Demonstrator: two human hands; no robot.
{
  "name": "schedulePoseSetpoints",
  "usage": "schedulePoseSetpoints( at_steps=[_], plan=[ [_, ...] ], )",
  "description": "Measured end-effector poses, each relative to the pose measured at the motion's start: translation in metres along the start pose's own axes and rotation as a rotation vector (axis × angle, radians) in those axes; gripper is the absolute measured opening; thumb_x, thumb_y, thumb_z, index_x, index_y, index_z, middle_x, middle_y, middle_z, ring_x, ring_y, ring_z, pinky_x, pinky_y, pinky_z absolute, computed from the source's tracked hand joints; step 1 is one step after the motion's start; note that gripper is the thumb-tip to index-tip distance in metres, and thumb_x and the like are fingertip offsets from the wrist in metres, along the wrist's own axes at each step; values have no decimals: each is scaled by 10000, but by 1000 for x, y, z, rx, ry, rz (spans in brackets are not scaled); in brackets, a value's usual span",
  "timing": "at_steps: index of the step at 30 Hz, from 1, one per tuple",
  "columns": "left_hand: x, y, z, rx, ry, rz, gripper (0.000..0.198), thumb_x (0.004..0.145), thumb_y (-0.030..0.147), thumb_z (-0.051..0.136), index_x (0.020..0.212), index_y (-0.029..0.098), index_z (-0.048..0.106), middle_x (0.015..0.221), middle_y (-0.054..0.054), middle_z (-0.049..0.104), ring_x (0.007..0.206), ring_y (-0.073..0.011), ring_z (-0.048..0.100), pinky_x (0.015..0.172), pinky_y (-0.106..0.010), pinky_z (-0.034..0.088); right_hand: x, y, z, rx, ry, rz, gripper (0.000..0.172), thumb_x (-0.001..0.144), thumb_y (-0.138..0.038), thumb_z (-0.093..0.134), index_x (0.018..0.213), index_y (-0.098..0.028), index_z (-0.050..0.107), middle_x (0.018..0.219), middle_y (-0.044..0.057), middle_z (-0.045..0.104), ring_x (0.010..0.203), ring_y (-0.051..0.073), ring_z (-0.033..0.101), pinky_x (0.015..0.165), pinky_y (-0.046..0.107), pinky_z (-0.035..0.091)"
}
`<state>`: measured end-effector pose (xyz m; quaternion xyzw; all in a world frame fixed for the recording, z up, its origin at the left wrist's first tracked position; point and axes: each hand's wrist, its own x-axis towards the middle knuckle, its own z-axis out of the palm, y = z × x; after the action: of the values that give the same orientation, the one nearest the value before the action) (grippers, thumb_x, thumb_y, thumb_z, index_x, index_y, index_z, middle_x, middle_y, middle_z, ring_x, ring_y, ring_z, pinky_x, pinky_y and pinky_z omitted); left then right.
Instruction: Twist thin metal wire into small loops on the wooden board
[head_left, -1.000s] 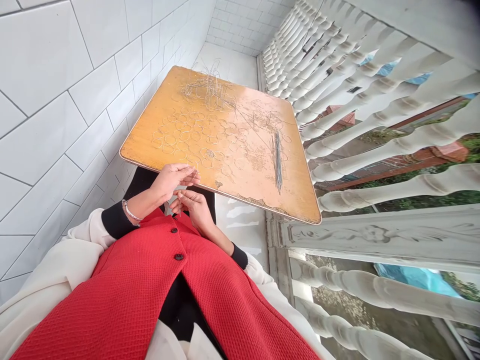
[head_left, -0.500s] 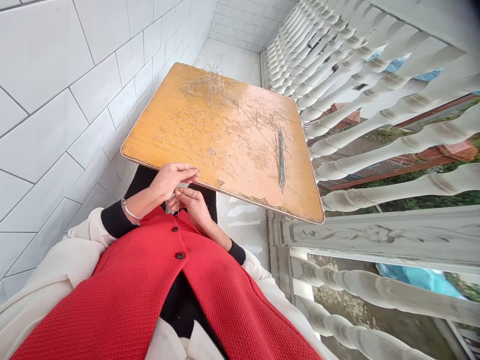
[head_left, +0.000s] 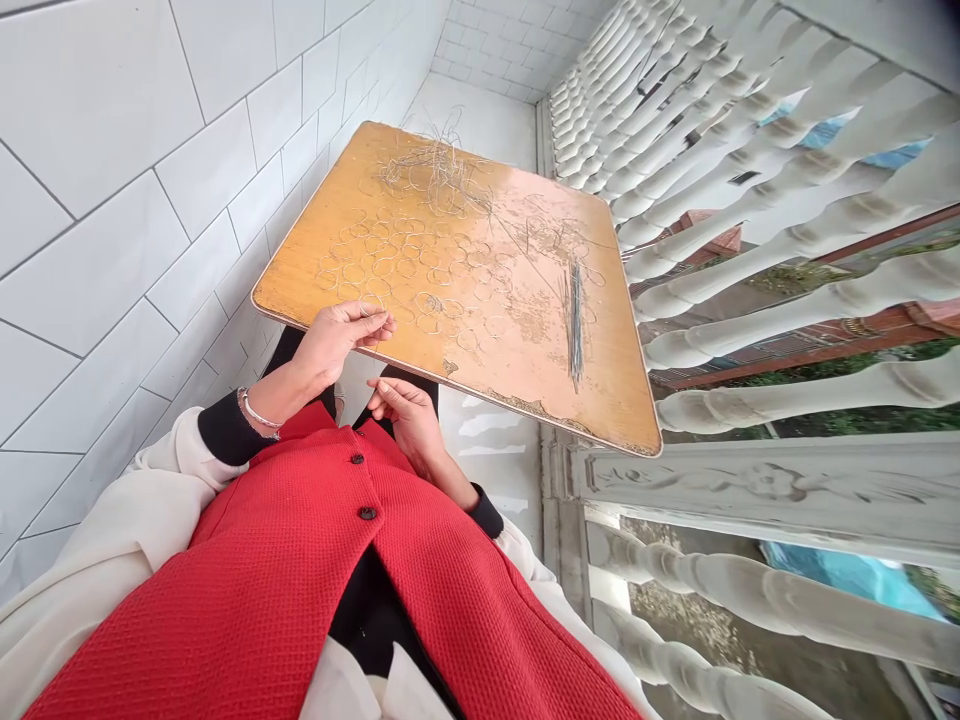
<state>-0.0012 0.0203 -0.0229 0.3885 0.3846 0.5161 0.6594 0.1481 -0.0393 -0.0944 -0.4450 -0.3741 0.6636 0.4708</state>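
Note:
At the near edge of the table [head_left: 487,385], my left hand [head_left: 334,342] is closed in a pinch, with a thin curved metal wire [head_left: 369,305] showing at its fingers. My right hand [head_left: 409,410] is lower and to the right, off the table edge and in front of the red vest. Its thumb and forefinger are pressed together; anything between them is too fine to make out. Just beyond my left hand, many thin wire rings [head_left: 405,262] lie spread over the yellow tabletop.
A tangled heap of wire [head_left: 442,175] sits at the table's far side. A bundle of straight wires [head_left: 575,325] lies on the right part. White tiled wall [head_left: 112,190] runs along the left, and a white balustrade [head_left: 750,390] along the right.
My hands have moved apart: the left one has risen a little onto the table edge, while the right one has shifted slightly right and down. The view has shifted slightly.

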Motion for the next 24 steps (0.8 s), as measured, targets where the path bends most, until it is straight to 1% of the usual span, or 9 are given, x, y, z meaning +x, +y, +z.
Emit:
schedulePoseSetpoints(
  at_steps=[3,6,9,12,14,17,19,21,24],
  plan=[
    [-3,3,-4,21,-12,-14,111,765,203,743,749,123,669,740,-4,685,672,-72,602,728,-233,464,0,-5,-5,29,116,-60,235,675,-393,813,754,-182,746,578,-22,655,459,58,510,474,198,423],
    [-8,6,-8,64,-54,-48,120,755,214,749,737,124,673,705,-3,673,654,-73,588,713,-233,456,0,-11,-6,56,233,-160,210,666,-369,812,690,-186,711,600,-15,668,468,63,512,479,207,431],
    [-11,8,-13,84,-88,-84,138,746,231,762,727,124,677,708,-12,674,643,-72,573,711,-241,454,-1,-16,-4,52,302,-266,202,675,-358,799,662,-193,684,625,-7,690,484,75,536,508,223,458],
    [-12,10,-16,66,-76,-105,143,756,230,762,736,118,675,718,-17,670,646,-72,571,720,-248,453,-1,-20,-2,38,350,-383,180,681,-346,796,686,-201,689,655,-5,711,502,82,561,542,237,483],
    [-13,10,-17,37,-58,-106,130,776,219,749,757,116,670,736,-17,672,672,-74,587,738,-247,455,1,-21,-1,74,338,-408,173,667,-333,810,742,-215,709,687,-11,720,535,89,584,572,245,502],
    [-14,8,-15,-35,-11,-90,110,813,207,722,796,125,652,772,-9,683,707,-73,614,770,-241,465,4,-18,0,162,267,-353,236,674,-342,817,870,-236,739,743,-19,723,601,88,605,630,247,526],
    [-15,6,-13,-74,16,-85,104,839,209,702,824,130,637,787,-7,693,718,-74,636,777,-238,474,6,-15,3,206,230,-325,250,711,-370,798,918,-241,745,808,-12,732,660,83,620,684,242,538],
    [-16,3,-12,-95,27,-92,101,860,213,687,850,133,625,799,-11,705,729,-81,660,776,-238,482,8,-13,6,230,208,-328,244,749,-400,773,935,-246,741,921,1,747,748,83,647,744,237,543],
    [-16,-2,-10,-105,29,-94,97,875,216,670,864,137,615,794,-11,713,725,-86,678,770,-238,491,9,-13,11,201,178,-324,271,805,-465,715,985,-264,712,1042,19,747,878,112,681,832,273,549]
  ],
)
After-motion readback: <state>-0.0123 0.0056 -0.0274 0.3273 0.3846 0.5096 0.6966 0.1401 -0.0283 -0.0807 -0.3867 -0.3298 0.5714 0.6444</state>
